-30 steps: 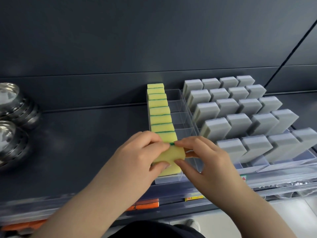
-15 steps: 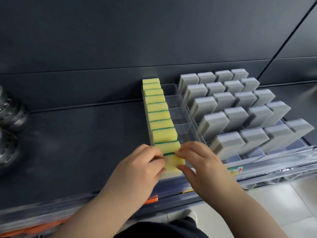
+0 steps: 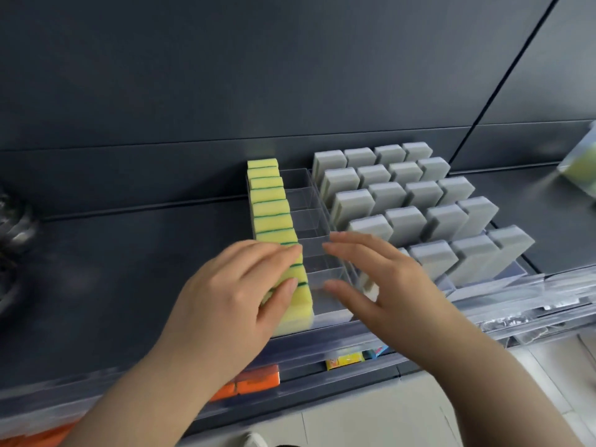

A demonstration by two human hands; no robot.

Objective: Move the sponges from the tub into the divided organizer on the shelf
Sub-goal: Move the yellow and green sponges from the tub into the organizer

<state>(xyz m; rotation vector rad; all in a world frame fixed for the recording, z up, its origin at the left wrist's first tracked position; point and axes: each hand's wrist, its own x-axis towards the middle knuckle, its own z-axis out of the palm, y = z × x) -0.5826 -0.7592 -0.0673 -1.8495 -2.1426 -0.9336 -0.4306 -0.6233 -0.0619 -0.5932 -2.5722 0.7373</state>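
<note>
Right hand (image 3: 380, 285) has let go of the front of the yellow sponges (image 3: 272, 221) and drawn off to the right. It now hovers, fingers straight and spread, over the empty clear column of the organizer (image 3: 317, 221). Left hand (image 3: 235, 291) rests on the front yellow sponges with fingers loosely extended, holding nothing. The hands are apart. Step in hand: seating the last-placed sponge, apparently done. Next move calls for another sponge from the tub, which is not in view, to start the empty column. Count: yellow sponges, one column, about eleven, some under the left hand; grey sponges (image 3: 406, 227), twenty, five rows of four, one mostly behind the right hand. All stand on the shelf (image 3: 129, 253).
</note>
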